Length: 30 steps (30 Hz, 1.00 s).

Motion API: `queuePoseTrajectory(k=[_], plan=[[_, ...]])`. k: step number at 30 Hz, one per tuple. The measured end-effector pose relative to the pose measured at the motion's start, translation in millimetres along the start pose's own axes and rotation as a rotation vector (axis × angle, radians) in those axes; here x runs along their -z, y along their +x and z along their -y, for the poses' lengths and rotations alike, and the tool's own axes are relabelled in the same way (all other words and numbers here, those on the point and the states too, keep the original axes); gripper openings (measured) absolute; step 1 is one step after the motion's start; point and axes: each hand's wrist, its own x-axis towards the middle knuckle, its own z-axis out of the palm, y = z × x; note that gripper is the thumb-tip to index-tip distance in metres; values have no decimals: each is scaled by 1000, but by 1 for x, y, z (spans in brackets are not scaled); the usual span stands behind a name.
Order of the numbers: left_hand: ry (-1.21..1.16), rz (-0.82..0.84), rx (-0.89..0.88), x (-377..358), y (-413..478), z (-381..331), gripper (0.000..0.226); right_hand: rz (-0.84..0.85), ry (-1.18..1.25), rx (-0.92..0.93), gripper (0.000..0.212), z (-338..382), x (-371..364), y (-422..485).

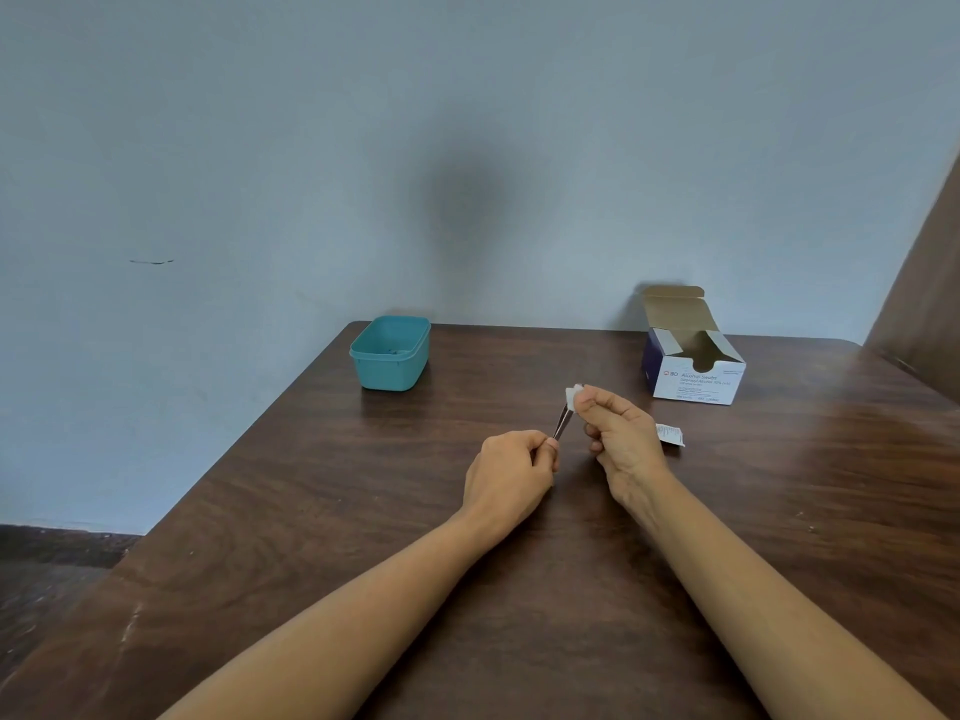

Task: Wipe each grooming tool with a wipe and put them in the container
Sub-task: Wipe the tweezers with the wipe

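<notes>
My left hand (511,472) pinches the near end of a pair of metal tweezers (562,424) above the middle of the table. The tweezers point up and away from me. My right hand (621,433) pinches a small white wipe (573,396) around the tweezers' far tip. A teal plastic container (390,352) stands at the table's far left corner, open on top, with a small dark item inside that I cannot make out.
An open box of alcohol swabs (693,363) stands at the far right of the dark wooden table (311,511). A torn swab wrapper (671,434) lies just right of my right hand. A blue wall runs behind the table.
</notes>
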Motion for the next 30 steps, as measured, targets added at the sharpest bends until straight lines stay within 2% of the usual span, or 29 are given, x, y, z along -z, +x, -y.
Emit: queuePoseTrajectory(k=[10, 17, 22, 26, 30], plan=[[9, 13, -15, 1, -1, -2, 30, 12, -74, 0, 1, 4, -2, -5], [-22, 8, -46, 1, -2, -2, 31, -31, -115, 74, 11, 1, -8, -11], [-44, -6, -84, 3, -3, -2, 28, -46, -244, 213, 13, -6, -16, -18], [-60, -41, -99, 4, -3, -1, 27, -33, -376, 238, 23, -13, -18, -20], [-65, -68, -89, 4, -2, 1, 26, 24, -444, 242, 17, -12, -16, -22]])
